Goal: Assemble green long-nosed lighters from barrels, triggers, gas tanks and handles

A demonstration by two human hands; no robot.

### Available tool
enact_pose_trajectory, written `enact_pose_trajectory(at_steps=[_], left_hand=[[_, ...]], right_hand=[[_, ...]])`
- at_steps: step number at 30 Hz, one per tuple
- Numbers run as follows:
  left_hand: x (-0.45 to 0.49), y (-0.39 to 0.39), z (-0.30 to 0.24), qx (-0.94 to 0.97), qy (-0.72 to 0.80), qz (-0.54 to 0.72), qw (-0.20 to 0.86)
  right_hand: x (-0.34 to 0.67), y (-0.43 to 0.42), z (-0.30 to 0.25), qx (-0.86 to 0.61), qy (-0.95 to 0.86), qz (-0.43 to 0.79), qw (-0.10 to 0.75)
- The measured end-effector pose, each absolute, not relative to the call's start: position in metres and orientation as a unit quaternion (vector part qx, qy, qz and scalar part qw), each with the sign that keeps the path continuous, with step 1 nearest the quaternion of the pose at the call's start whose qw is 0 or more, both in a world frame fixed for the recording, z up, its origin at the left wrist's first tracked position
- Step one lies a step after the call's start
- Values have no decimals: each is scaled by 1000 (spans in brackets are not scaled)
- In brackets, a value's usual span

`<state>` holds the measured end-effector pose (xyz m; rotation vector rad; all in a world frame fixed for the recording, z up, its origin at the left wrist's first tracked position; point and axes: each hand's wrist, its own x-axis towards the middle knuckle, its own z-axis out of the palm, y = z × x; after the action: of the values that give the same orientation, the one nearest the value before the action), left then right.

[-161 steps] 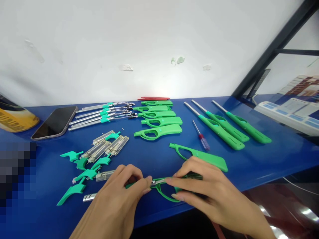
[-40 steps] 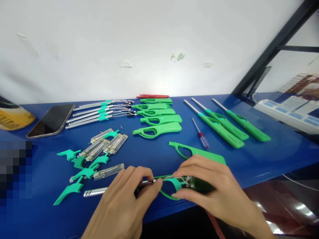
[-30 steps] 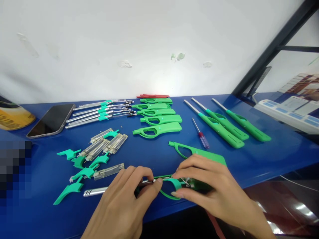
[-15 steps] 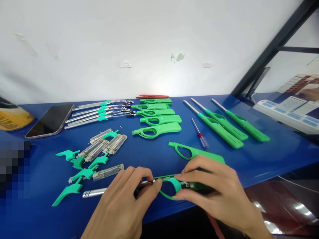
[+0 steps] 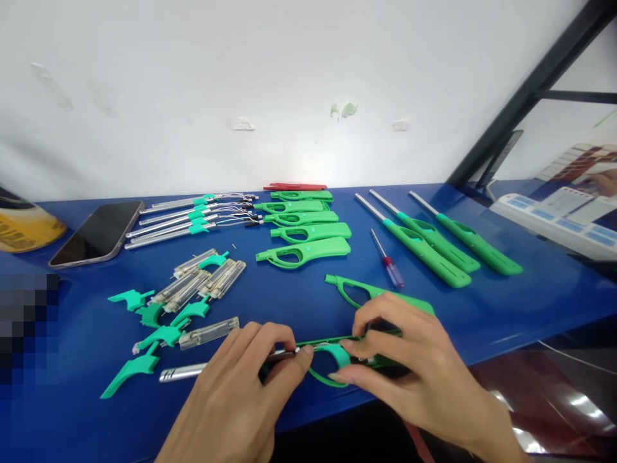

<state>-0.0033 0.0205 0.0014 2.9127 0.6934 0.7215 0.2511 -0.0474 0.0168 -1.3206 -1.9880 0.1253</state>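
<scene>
My left hand (image 5: 245, 392) is closed around the neck of a long lighter, whose silver metal tube (image 5: 182, 372) sticks out to the left. Its open green handle shell (image 5: 319, 378) lies under both hands near the table's front edge. Inside the shell's loop sits a teal trigger (image 5: 343, 355), with a thin white wire along it. My right hand (image 5: 419, 370) pinches this trigger between thumb and fingers and covers much of the shell's rear. Just behind that hand is another green shell half (image 5: 347, 292).
To the left lie loose teal triggers (image 5: 139, 365) and clear fuel tanks (image 5: 209, 332). Wired metal tubes (image 5: 173, 238), a phone (image 5: 99, 231) and green shells (image 5: 308, 252) are farther back. A screwdriver (image 5: 393, 271) and 3 assembled lighters (image 5: 434, 257) lie right on the blue table (image 5: 289, 289).
My right hand's fingers have shifted slightly on the trigger, the index finger rising a little and the thumb moving left. My left hand has stayed in place.
</scene>
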Motion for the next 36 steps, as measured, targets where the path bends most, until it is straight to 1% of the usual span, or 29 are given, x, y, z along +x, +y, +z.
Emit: enact_pose_trajectory(at_steps=[6, 9, 12, 17, 28, 36], left_hand=[[-2, 21, 0, 947, 227, 226, 21], [-2, 21, 0, 944, 224, 242, 25], [-3, 20, -1, 941, 226, 250, 34], [-3, 19, -1, 945, 241, 220, 42], [0, 21, 0, 941, 238, 237, 36], [1, 21, -1, 943, 244, 222, 30]], right_hand=[[252, -49, 17, -524, -765, 78, 366], [253, -51, 21, -525, -760, 102, 369], [253, -54, 23, -531, -743, 122, 389], [253, -57, 21, -539, -710, 120, 438], [251, -55, 23, -538, -723, 96, 422], [250, -53, 21, -534, -730, 95, 417]])
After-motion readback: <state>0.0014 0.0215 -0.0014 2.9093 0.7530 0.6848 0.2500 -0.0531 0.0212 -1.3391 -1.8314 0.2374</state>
